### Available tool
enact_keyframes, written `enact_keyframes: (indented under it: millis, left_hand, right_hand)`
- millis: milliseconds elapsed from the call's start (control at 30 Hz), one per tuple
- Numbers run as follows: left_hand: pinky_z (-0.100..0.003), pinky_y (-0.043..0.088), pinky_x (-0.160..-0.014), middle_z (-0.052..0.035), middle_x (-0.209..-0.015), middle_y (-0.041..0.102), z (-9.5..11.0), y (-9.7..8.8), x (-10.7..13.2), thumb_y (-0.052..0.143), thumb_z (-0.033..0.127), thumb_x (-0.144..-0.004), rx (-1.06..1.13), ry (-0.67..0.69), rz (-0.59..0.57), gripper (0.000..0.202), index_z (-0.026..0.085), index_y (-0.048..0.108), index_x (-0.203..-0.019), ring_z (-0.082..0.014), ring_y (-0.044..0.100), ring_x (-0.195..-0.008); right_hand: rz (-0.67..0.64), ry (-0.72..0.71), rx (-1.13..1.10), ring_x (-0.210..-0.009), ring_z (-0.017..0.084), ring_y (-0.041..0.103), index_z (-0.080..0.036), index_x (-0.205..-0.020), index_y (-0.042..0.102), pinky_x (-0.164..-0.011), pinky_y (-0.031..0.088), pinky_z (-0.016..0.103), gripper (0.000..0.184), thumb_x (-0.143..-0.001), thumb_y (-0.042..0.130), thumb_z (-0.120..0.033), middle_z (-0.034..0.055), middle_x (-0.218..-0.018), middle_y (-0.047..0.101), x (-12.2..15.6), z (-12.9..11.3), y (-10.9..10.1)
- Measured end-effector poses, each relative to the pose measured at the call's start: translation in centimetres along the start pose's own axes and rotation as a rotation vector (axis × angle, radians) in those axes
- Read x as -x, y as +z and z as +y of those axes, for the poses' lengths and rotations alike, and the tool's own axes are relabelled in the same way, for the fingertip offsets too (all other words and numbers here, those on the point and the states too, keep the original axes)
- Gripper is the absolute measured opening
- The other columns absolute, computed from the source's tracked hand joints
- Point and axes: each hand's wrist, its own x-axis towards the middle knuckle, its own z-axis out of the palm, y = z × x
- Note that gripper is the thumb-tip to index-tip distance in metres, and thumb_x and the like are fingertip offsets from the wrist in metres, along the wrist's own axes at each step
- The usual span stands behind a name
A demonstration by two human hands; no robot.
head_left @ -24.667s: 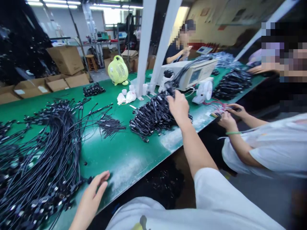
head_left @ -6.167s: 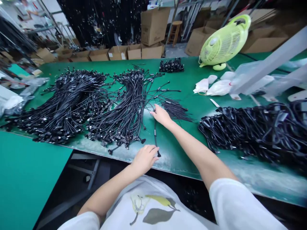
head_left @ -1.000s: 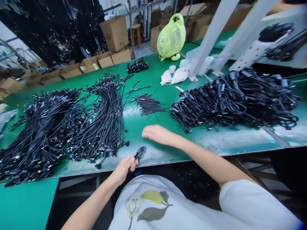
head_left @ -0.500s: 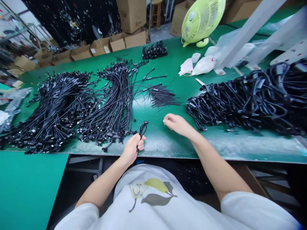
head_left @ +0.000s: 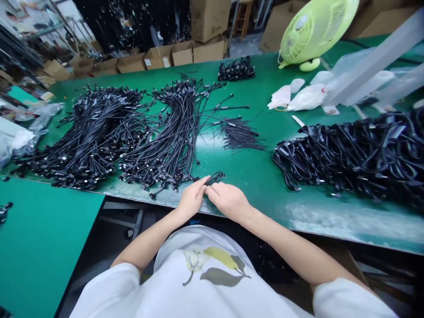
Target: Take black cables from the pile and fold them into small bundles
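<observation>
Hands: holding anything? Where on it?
Yes: a small looped black cable, pinched near the loop's base between the fingertips of the left hand and right hand. The fingers hide exactly which part of the cable they grip.

Two long cable bundles [head_left: 96, 137] [head_left: 172, 128] are laid side by side on the bench [head_left: 251, 88], L of ctr; a thin-lead bunch [head_left: 240, 134] is placed just R of them; a looped cable [head_left: 214, 178] is held at near edge, in front of it; coiled cables [head_left: 351, 154] are heaped at R; a small bunch [head_left: 236, 70] is set by far edge; plastic bags [head_left: 306, 98] are left behind the heap; a fan [head_left: 314, 28] is stood at far edge, R of ctr; cardboard boxes [head_left: 208, 48] are stacked behind bench.
</observation>
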Motion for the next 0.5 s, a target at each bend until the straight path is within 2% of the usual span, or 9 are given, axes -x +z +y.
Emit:
enact_keyframes:
  millis: [67, 133, 167, 233, 300, 400, 500]
  left_hand:
    - [-0.035, 0.041, -0.099, -0.0073, -0.110, 0.069, 0.0, -0.5, 0.1, 0.048, 0.030, -0.089, 0.045, -0.059, -0.039, 0.030, 0.021, 0.069, -0.108, -0.0232, 0.058, -0.107]
    - [-0.032, 0.044, -0.086, -0.0044, -0.089, 0.070, -0.1, -1.0, 0.2, 0.054, 0.029, -0.085, 0.149, -0.153, -0.097, 0.019, 0.020, 0.071, -0.088, -0.0214, 0.059, -0.089]
    - [-0.030, 0.043, -0.077, -0.0023, -0.076, 0.066, -0.1, -1.2, 0.3, 0.056, 0.030, -0.084, 0.198, -0.188, -0.122, 0.017, 0.020, 0.068, -0.078, -0.0190, 0.057, -0.078]
    - [-0.026, 0.036, -0.061, 0.0019, -0.057, 0.053, -0.2, -1.3, 0.4, 0.058, 0.034, -0.082, 0.268, -0.224, -0.156, 0.023, 0.018, 0.061, -0.065, -0.0138, 0.046, -0.060]
    - [-0.024, 0.028, -0.054, 0.0039, -0.052, 0.045, -0.2, -1.3, 0.5, 0.057, 0.040, -0.082, 0.336, -0.248, -0.183, 0.030, 0.017, 0.057, -0.063, -0.0105, 0.037, -0.052]
    - [-0.025, 0.022, -0.051, 0.0036, -0.056, 0.046, 0.0, -0.8, 0.8, 0.059, 0.045, -0.078, 0.449, -0.301, -0.215, 0.031, 0.016, 0.055, -0.066, -0.0085, 0.031, -0.050]
    - [-0.025, 0.021, -0.053, 0.0056, -0.056, 0.042, 0.4, -0.1, 0.9, 0.062, 0.035, -0.074, 0.518, -0.338, -0.180, 0.021, 0.017, 0.053, -0.068, -0.0087, 0.029, -0.053]
  right_hand:
    - [0.004, -0.279, 0.146, -0.081, 0.017, 0.053, -0.013, -0.089, 0.063, -0.067, 0.035, 0.032, 0.025, -0.096, 0.039, -0.011, 0.0101, -0.091, 0.064, -0.9, 0.5, -0.8]
    - [-0.042, -0.453, 0.217, -0.089, 0.020, 0.053, -0.012, -0.095, 0.063, -0.071, 0.036, 0.033, 0.023, -0.095, 0.040, -0.010, 0.0129, -0.106, 0.062, -2.0, 0.9, -1.5]
    - [-0.081, -0.499, 0.243, -0.087, 0.020, 0.052, -0.012, -0.095, 0.063, -0.071, 0.035, 0.034, 0.023, -0.095, 0.040, -0.010, 0.0127, -0.104, 0.062, -2.5, 1.1, -1.9]
    - [-0.160, -0.557, 0.283, -0.078, 0.020, 0.049, -0.013, -0.092, 0.063, -0.067, 0.034, 0.034, 0.022, -0.094, 0.042, -0.011, 0.0097, -0.090, 0.060, -3.3, 1.2, -2.4]
    - [-0.211, -0.622, 0.292, -0.074, 0.021, 0.046, -0.016, -0.086, 0.063, -0.065, 0.031, 0.035, 0.022, -0.092, 0.043, -0.010, 0.0072, -0.079, 0.055, -3.6, 1.2, -2.6]
    - [-0.215, -0.706, 0.260, -0.072, 0.022, 0.045, -0.018, -0.078, 0.062, -0.063, 0.029, 0.036, 0.024, -0.089, 0.043, -0.008, 0.0072, -0.073, 0.052, -3.5, 1.0, -2.4]
    - [-0.218, -0.672, 0.244, -0.064, 0.022, 0.041, -0.019, -0.072, 0.060, -0.059, 0.024, 0.036, 0.029, -0.083, 0.041, -0.002, 0.0072, -0.067, 0.049, -3.3, 0.8, -1.8]
